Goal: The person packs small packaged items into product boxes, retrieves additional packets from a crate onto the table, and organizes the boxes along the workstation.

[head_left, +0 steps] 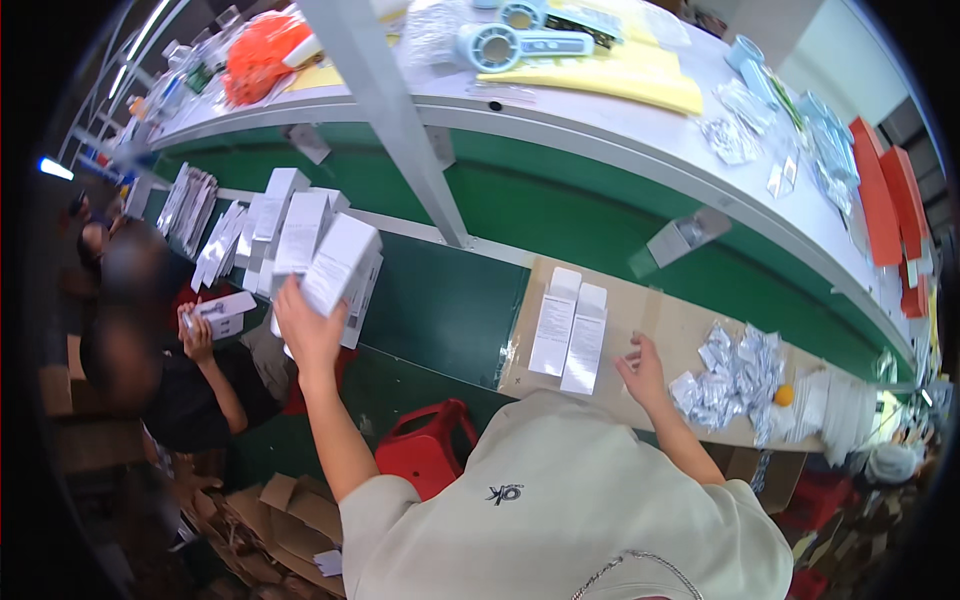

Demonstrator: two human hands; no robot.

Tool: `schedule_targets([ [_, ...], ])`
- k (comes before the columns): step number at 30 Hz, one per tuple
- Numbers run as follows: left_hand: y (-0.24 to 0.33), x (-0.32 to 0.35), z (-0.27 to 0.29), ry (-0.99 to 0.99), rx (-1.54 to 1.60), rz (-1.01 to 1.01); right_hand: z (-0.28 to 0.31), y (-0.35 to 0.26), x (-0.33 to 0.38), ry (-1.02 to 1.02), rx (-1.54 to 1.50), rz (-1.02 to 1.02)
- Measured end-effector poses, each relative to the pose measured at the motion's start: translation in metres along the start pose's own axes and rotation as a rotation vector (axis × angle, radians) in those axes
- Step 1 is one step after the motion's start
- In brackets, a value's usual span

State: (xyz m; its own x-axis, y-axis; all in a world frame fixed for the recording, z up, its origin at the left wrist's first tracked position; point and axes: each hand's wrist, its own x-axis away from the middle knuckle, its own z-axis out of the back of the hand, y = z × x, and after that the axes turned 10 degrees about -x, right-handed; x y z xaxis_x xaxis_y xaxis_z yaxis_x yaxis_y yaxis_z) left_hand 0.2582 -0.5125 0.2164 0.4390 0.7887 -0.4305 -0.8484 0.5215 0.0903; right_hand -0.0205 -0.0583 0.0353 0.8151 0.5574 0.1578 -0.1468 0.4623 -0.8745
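My left hand reaches out to the left, its thumb and fingers around the near end of a white carton. That carton is on or just above a group of similar white cartons; whether it still rests on them I cannot tell. My right hand hovers over the brown board, fingers apart and a little bent, with nothing in it. Just left of it, two tall white cartons lie side by side, their end flaps raised. To its right is a heap of silvery packets.
A co-worker at the left handles a white carton. Flattened cartons stand beyond. A metal post rises ahead. Handheld fans lie on the upper shelf. A red stool stands below the bench; white sheets are stacked right.
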Motion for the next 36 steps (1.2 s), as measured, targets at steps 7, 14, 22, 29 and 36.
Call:
schedule_targets([
  [7,0.138,0.075,0.021,-0.314,0.435,-0.461,0.009,-0.142,0.001,-0.003,-0.021,0.635],
  [14,0.229,0.109,-0.037,-0.584,0.776,-1.223,0.074,-0.158,-0.029,-0.160,0.582,0.767],
  [22,0.314,0.109,-0.071,-0.643,0.741,-1.702,0.099,-0.018,-0.040,-0.590,0.092,0.075],
  [29,0.371,0.117,-0.109,-0.527,0.638,-1.820,0.099,0.043,-0.003,-0.080,-0.530,-0.255],
  [36,0.388,0.151,-0.137,-0.335,0.638,-1.692,0.087,0.088,0.013,0.041,-0.295,-0.177],
])
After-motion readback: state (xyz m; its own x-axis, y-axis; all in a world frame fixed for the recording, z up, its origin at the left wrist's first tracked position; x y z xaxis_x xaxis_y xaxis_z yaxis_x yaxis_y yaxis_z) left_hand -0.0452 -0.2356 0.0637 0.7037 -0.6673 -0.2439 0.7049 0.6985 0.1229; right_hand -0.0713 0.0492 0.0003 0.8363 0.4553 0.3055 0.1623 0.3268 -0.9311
